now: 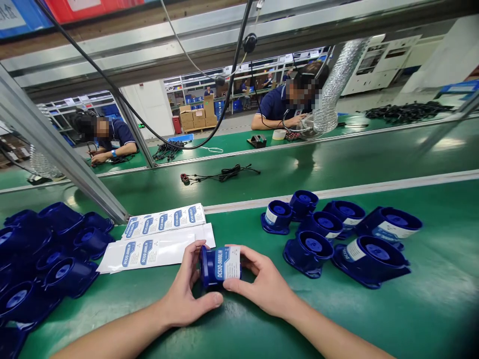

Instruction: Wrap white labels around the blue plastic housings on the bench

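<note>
A blue plastic housing (210,271) lies on its side between my hands, with a white-and-blue printed label (232,264) on its curved wall. My left hand (187,294) curls round its flanged left end, fingers behind and thumb in front, a little below the housing. On the right end, my right hand (258,279) grips the housing, thumb pressed at the label's lower edge and fingers behind. Sheets of the same labels (164,252) lie just beyond my left hand, with gaps where some labels are gone.
Several unlabelled blue housings (62,274) are heaped at the left. Labelled housings (313,249) stand in a group at the right. A cable with a small red-and-black end (228,173) lies on the green strip behind. Beyond a metal frame post (71,144), two people work at another bench.
</note>
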The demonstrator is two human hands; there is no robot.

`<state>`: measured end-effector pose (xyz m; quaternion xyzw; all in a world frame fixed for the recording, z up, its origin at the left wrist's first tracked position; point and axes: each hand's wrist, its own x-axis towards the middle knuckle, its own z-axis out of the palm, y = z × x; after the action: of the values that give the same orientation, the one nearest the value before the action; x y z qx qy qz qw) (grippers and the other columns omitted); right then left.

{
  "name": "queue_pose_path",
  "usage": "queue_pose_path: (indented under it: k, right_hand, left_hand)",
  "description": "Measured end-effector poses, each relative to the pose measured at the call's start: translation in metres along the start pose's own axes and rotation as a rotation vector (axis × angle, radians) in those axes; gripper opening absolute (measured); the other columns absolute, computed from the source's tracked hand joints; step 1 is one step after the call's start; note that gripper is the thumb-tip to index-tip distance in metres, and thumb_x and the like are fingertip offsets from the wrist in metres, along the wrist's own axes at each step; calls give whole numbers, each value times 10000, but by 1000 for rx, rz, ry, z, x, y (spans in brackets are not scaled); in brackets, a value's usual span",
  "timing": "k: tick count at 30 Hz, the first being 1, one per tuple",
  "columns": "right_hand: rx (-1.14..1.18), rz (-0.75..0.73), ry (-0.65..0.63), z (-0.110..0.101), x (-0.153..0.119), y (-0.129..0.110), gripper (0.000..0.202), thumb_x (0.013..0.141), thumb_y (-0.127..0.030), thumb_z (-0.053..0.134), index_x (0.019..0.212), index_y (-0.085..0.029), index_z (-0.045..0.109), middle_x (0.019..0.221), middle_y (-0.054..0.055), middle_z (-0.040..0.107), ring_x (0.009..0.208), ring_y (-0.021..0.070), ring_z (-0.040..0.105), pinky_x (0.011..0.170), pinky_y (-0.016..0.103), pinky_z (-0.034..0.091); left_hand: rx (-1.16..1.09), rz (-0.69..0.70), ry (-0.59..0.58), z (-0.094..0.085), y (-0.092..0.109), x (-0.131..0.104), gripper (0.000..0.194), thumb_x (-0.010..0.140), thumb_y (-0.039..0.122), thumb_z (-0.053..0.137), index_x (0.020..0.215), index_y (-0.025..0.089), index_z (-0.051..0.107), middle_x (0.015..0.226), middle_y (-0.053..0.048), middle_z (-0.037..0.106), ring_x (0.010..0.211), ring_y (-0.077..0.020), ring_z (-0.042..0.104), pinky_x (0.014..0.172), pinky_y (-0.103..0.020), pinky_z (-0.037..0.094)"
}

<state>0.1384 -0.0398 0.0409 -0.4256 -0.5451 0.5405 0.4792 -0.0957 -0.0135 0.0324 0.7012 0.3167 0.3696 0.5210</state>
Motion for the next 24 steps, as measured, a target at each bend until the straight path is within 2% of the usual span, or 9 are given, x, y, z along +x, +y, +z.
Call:
queue_pose_path:
  k: [3,7,11,17,24]
  right_hand:
    - [-201,-49,66,-3,0,1,735,722,-359,979,1394,-278,693,1385,91,746,1211,344,719,1101,532,561]
    - [-387,-62,-23,-10,3,1,739,737,-425,990,1410,-296,716,1351,74,774,1238,354,718,1103,531,565]
    - [-397,-57,-14,-9,1,3,730,744,-492,979,1399,-273,744,1376,76,787,1285,369,725,1160,538,552]
    - [-406,-59,9,-5,-3,8,710,740,-458,972,1392,-263,768,1400,88,774,1315,401,719,1206,594,530]
    - [-308,-36,-17,-8,-1,1,700,673,-468,1007,1315,-266,817,1348,84,792,1268,419,747,1158,593,582]
  left_hand:
    - [234,22,-18,-4,4,2,720,935,329,785,1521,334,366,1424,-118,533,1275,-313,625,1102,-518,553]
    - [424,105,-30,-6,11,8,609,881,242,778,1403,290,469,1334,-100,598,1199,-307,641,1061,-507,548]
    - [411,159,-21,-6,14,8,546,868,237,798,1333,275,514,1252,-88,624,1126,-281,656,990,-458,565]
    - [365,292,24,-5,14,8,537,845,236,849,1300,270,568,1228,-102,668,1137,-294,680,998,-465,565]
    - [368,284,42,-3,19,6,520,795,219,878,1244,270,620,1217,-106,712,1098,-295,725,949,-459,586]
